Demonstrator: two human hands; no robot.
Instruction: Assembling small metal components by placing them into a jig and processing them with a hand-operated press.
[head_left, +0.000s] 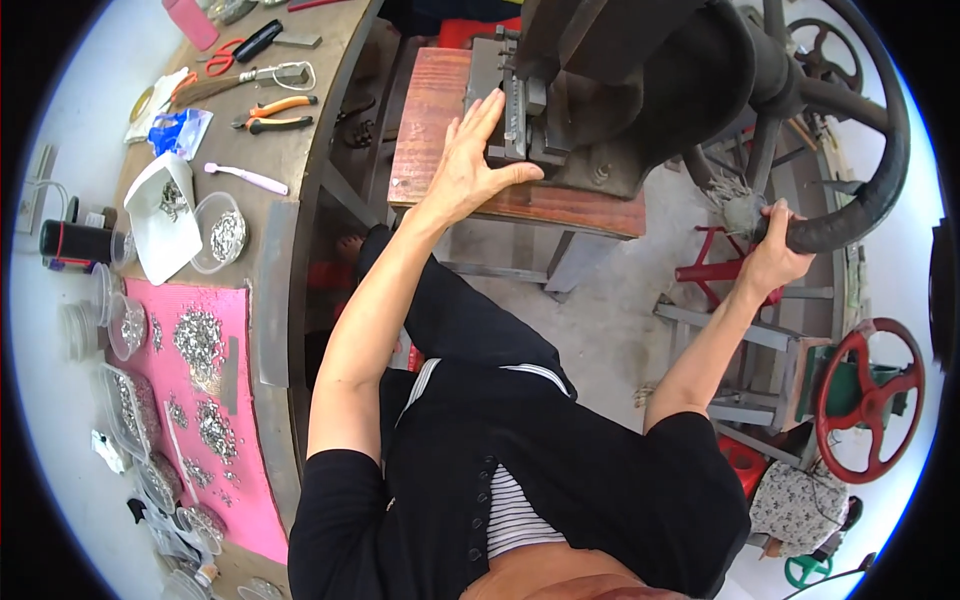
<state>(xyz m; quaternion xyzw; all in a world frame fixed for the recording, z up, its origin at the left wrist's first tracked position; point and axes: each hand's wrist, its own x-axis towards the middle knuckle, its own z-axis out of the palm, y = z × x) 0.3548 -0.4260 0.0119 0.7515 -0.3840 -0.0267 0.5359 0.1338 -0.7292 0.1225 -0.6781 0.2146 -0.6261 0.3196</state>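
My left hand (468,165) lies with its fingers stretched out and thumb spread at the near left side of a metal die block (515,115). Its fingertips reach the block's left edge; I cannot tell whether anything small is under them. The block sits at the base of a heavy dark hand press (690,90), which stands on a reddish wooden stool top (425,125). On the right, my right hand (775,255) is closed round the lower end of the press's large black handwheel (880,190). Part of its grip is hidden behind the hand.
Along the left runs a workbench (285,150) with pliers (280,115), a brush (240,82) and a pink toothbrush (247,178). Small metal pieces (200,340) lie heaped on a pink mat (255,430). A red handwheel (868,400) stands at the right, past a red stool (712,270).
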